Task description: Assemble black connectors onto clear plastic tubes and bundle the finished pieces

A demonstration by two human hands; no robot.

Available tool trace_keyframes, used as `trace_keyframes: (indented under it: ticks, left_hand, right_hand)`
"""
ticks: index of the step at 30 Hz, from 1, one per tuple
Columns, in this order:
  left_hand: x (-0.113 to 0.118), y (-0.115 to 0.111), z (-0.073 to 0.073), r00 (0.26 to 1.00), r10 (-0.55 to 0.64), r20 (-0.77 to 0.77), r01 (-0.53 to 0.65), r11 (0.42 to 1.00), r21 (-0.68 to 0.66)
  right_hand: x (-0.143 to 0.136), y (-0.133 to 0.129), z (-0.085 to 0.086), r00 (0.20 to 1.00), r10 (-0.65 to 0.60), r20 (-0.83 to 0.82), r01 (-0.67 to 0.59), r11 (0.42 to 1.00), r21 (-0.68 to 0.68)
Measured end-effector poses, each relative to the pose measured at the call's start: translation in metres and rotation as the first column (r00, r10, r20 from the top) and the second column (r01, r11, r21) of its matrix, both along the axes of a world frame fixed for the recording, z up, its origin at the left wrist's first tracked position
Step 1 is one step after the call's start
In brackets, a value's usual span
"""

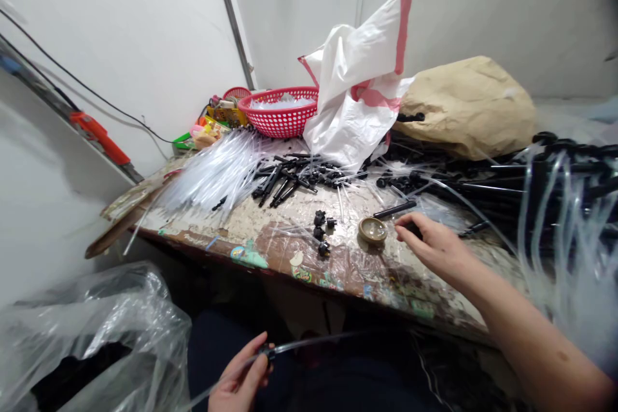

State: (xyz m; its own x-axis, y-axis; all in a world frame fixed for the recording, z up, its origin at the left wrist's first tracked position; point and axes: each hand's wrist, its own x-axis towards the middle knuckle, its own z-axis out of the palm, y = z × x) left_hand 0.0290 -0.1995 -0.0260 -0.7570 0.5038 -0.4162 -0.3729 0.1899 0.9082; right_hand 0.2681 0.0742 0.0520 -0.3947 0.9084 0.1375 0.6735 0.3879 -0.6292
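Low in front of my lap, my left hand (244,378) pinches a black plastic cap (267,353) between thumb and fingers. A thin clear tube (309,341) runs out from both sides of that cap. Over the table, my right hand (427,239) has thumb and forefinger drawn together; whatever they hold, if anything, is too small to make out. Just left of its fingertips sits a small round dish (373,230) with something clear in it. A black rod (394,209) lies behind the dish. Several loose black caps (319,233) lie further left.
Clear tubes (212,170) and black parts (284,180) lie heaped along the worn table (270,241). Behind them stand a red basket (280,119), a white sack (352,90) and a brown paper bag (473,103). A clear plastic bag (106,322) is at lower left.
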Motion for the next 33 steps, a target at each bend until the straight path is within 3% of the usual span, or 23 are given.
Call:
trace_keyframes:
  ticks: [3,5,8,11,13,15,23,33]
  left_hand:
    - [0.006,0.011,0.017,0.995,0.001,0.103,-0.008,0.998,0.069]
    - [0.008,0.022,0.028,0.982,-0.038,0.184,0.009,0.987,0.159]
    - [0.011,0.039,0.038,0.966,-0.07,0.25,-0.005,0.957,0.289]
    - [0.016,0.051,0.044,0.955,-0.084,0.286,-0.026,0.932,0.362]
    - [0.02,0.054,0.048,0.951,-0.091,0.297,-0.032,0.922,0.385]
    - [0.022,0.056,0.051,0.949,-0.097,0.3,-0.031,0.918,0.395]
    - [0.028,0.058,0.06,0.94,-0.083,0.33,-0.059,0.915,0.399]
    - [0.032,0.058,0.062,0.929,-0.144,0.34,-0.018,0.902,0.431]
  right_hand:
    - [-0.002,-0.014,0.007,0.97,-0.029,-0.242,-0.012,0.986,-0.166]
    - [-0.009,-0.03,0.009,0.896,-0.057,-0.44,-0.095,0.944,-0.316]
    - [-0.027,-0.062,0.012,0.79,-0.087,-0.607,-0.303,0.805,-0.51]
    - [-0.046,-0.095,0.014,0.764,-0.041,-0.644,-0.474,0.64,-0.604]
    - [-0.058,-0.109,0.015,0.761,0.0,-0.648,-0.527,0.583,-0.618]
    - [-0.066,-0.116,0.015,0.77,0.036,-0.636,-0.536,0.577,-0.616]
    - [-0.075,-0.117,0.014,0.835,0.124,-0.535,-0.474,0.656,-0.587]
    - [-0.068,-0.118,0.011,0.846,0.122,-0.519,-0.467,0.64,-0.611]
